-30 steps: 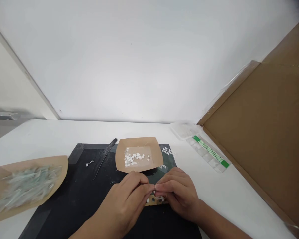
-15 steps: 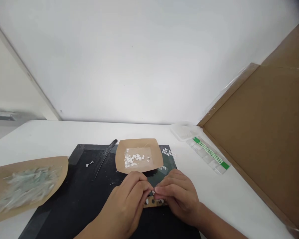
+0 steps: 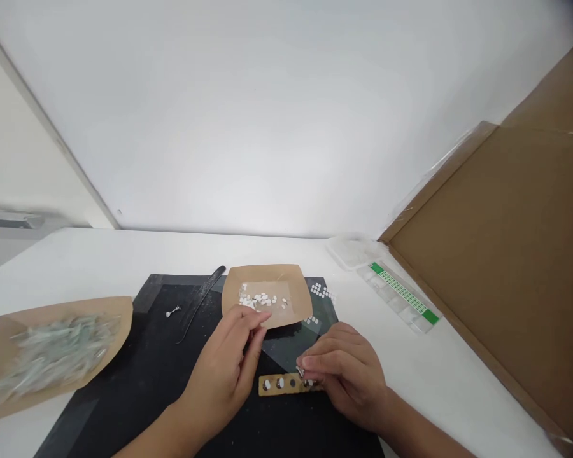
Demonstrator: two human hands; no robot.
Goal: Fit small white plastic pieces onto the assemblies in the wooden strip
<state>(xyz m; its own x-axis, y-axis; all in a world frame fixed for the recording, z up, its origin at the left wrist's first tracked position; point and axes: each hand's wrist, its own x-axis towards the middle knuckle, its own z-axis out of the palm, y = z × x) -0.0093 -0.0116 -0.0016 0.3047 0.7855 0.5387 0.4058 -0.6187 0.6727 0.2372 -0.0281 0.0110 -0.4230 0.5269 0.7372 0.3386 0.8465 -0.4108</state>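
My left hand [image 3: 224,366] is open just in front of a brown paper tray [image 3: 303,296], thumb and forefinger parted with nothing visible between them. Small white pieces [image 3: 265,299] lie on a clear sheet in that tray. My right hand [image 3: 346,369] pinches a small shiny metal piece [image 3: 300,370] between thumb and forefinger. Right below it is a narrow tan strip [image 3: 286,386] with several round spots, some carrying small white-topped pieces. My right hand covers the strip's right end.
A black mat [image 3: 138,381] lies underneath. On it are a dark slim tool [image 3: 203,302] and a small white-and-metal piece [image 3: 172,312]. Another paper tray [image 3: 121,343] at left holds clear packets. White dot stickers [image 3: 322,291], a green-and-clear strip [image 3: 403,292] and cardboard [image 3: 496,254] are at right.
My left hand has moved away from my right hand, leftward and up toward the tray, its fingers parting. More of the tan strip shows. My right hand stays nearly in place.
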